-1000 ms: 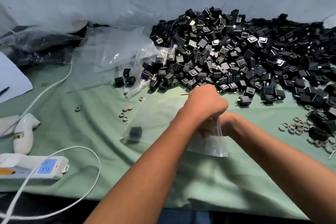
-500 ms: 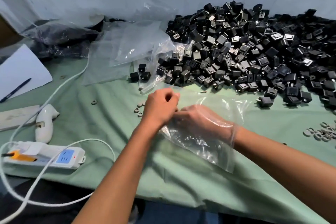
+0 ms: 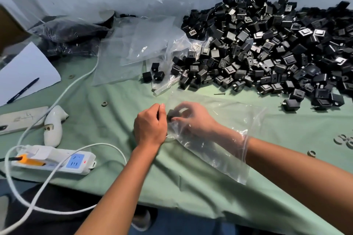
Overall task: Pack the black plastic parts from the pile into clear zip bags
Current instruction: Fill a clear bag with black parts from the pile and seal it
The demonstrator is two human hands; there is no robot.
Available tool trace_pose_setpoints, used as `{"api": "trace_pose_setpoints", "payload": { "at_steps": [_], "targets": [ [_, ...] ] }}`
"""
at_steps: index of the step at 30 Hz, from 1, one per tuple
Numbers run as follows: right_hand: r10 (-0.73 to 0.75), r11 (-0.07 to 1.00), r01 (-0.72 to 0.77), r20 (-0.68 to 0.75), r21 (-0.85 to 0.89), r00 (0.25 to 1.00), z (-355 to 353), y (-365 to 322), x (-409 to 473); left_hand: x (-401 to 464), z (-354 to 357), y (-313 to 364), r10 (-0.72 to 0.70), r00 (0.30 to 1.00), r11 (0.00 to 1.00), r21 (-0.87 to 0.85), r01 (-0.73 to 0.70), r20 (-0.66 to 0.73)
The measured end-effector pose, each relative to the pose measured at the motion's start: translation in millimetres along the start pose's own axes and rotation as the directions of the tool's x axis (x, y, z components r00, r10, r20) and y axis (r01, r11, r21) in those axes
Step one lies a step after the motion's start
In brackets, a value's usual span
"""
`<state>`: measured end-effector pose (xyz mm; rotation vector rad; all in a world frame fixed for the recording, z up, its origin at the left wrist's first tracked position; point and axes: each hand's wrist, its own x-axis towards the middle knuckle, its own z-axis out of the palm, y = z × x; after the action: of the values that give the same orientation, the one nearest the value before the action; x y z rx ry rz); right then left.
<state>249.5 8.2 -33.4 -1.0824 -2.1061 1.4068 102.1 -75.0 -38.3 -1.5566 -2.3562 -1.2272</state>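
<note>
Left hand, curled, now pinches the bag mouth at frame centre. Right hand has slid inside the clear zip bag, grasping a black part: one part going in. Pile sits upper right. Power strip and cable lie lower left, loose empty bags upper centre; nothing blocks.

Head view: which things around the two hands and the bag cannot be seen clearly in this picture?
- Right hand: inside the clear zip bag; the plastic and its glare veil the fingers.
- Black part between the hands: small, dark, behind plastic; who holds it is unclear.
- Left hand: back faces the camera, fingertips hidden.
- Pile of black parts: cut off by the right edge.
- Dark filled bag: contents unreadable through creased plastic.
</note>
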Motion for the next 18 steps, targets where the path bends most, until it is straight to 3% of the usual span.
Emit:
{"api": "trace_pose_setpoints", "payload": {
  "at_steps": [5,8,13,16,18],
  "targets": [
    [-0.119,0.985,0.119,0.007,-0.127,0.993,7.7,7.2,2.0,2.1,0.7,-8.1,-0.073,0.994,0.977,-0.196,0.088,0.085],
    [-0.113,0.985,0.121,0.066,-0.124,0.991,3.7,10.8,1.3,9.1,-0.7,-12.0,-0.111,0.993,0.956,-0.268,0.120,0.051],
    [-0.051,0.998,0.055,0.140,-0.031,0.989,-3.9,11.1,0.3,23.7,1.1,-14.8,-0.343,0.939,0.857,-0.419,0.301,-0.026],
    [-0.046,0.996,0.060,0.184,-0.072,0.982,-5.5,5.9,2.3,40.8,4.0,-18.5,-0.327,0.928,0.879,-0.304,0.368,0.179],
    [-0.060,0.993,0.080,0.210,-0.087,0.976,-4.6,1.3,3.2,53.7,3.6,-18.3,-0.254,0.900,0.933,-0.154,0.324,0.355]
  ]
}}
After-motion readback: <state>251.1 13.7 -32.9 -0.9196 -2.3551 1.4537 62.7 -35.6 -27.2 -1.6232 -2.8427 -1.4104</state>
